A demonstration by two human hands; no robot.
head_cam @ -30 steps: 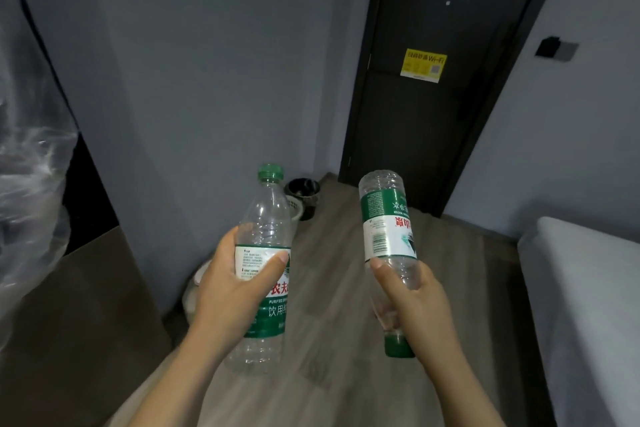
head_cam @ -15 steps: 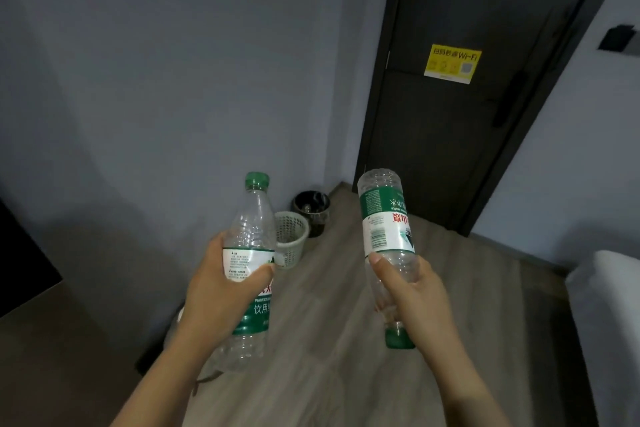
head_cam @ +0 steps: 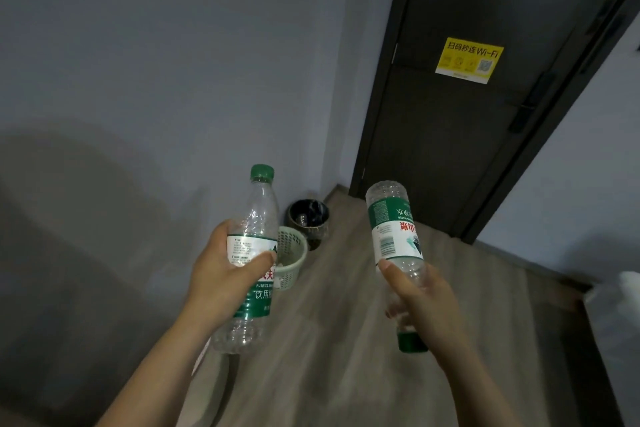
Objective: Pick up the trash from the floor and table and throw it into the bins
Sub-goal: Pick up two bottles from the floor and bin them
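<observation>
Head view: your left hand (head_cam: 225,274) is wrapped round the middle of a clear plastic bottle (head_cam: 259,211), thumb laid across the white and green label and fingers curled behind it. This upright bottle stands nearly vertical in your grip, its green cap (head_cam: 262,172) on top, and it looks empty.

Your right hand (head_cam: 426,302) grips the neck end of a second clear bottle (head_cam: 394,236), thumb pressed along the side just below the label. This inverted bottle points base up and leans a little to the left, with its green cap (head_cam: 412,343) poking out beneath your hand. The two bottles are held apart in the air, neither touching the other.

Beyond and between them, on the wood-look floor (head_cam: 346,340), a pale green mesh basket (head_cam: 296,270) sits against the grey wall (head_cam: 156,62), partly hidden behind the upright bottle. Just behind the basket, in the corner, stands a black bin (head_cam: 317,236); what lies inside it is too dark to make out.

To the right of the corner is a dark door (head_cam: 450,149) carrying a yellow Wi-Fi sticker (head_cam: 469,61).
</observation>
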